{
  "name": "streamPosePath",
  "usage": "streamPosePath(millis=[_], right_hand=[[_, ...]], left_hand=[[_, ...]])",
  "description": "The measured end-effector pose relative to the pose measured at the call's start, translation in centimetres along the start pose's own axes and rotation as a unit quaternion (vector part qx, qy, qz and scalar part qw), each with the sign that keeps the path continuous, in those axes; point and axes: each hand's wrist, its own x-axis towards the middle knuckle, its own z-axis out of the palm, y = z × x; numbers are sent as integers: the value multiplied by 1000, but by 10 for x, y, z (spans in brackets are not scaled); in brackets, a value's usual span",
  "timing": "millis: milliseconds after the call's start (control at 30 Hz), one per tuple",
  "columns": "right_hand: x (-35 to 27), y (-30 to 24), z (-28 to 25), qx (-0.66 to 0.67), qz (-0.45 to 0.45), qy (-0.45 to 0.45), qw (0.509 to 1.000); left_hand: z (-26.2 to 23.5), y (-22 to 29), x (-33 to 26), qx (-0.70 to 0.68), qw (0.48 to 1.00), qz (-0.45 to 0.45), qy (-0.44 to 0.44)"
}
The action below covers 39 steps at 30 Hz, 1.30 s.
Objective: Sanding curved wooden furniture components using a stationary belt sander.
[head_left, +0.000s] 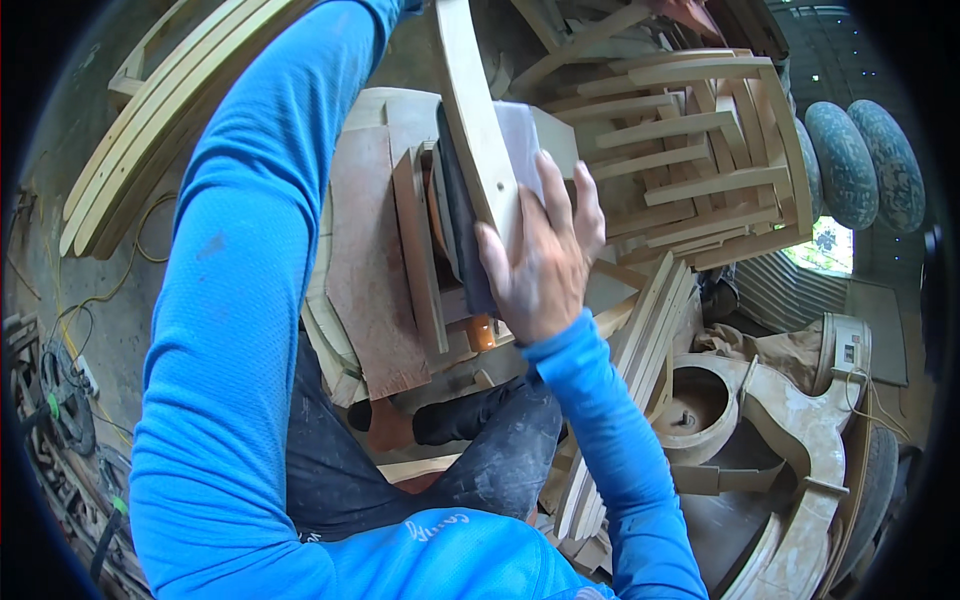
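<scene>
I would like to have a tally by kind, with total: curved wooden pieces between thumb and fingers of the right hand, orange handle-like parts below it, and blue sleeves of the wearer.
Curved wooden piece between thumb and fingers of the right hand: 1
Orange handle-like part: 1
Blue sleeves: 2
Total: 4

A woodworking shop, this, and the evidence is everywhere! Over there, bare wooden frames (700, 160) stand stacked together; across from them, a set of long curved boards (170, 120) sits nested edge to edge. Look at the machine (825, 440), a heavy pale casting with a round housing, scuffed and dusty. Cables (100, 297) snake over the bare grey floor (55, 175), scraps (50, 480) heap up at the side, corrugated sheeting (795, 295) stands behind. And here, the right hand (545, 250) on a curved wooden bar (475, 120), unpainted too!
</scene>
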Motion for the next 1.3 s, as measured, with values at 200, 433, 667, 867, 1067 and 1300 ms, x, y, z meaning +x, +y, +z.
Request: streamPosePath(millis=[200, 433, 667, 867, 1067, 1300], right_hand=[[54, 9, 26, -64, -12, 75, 995], [-18, 10, 9, -50, 17, 80, 995], [-205, 24, -59, 144, 118, -85, 979], [-349, 23, -128, 168, 137, -129, 968], [-483, 26, -195, 138, 185, -180, 956], [-527, 45, -229, 118, 186, -239, 946]], left_hand=[[19, -17, -47, -173, 980, 100, -8], [56, 22, -89, 95, 990, -81, 67], [65, 84, -244, 180, 983, -36, 22], [108, 113, -402, 128, 989, 58, 46], [109, 141, -531, 47, 993, 108, -24], [107, 143, -475, 86, 991, 104, -3]])
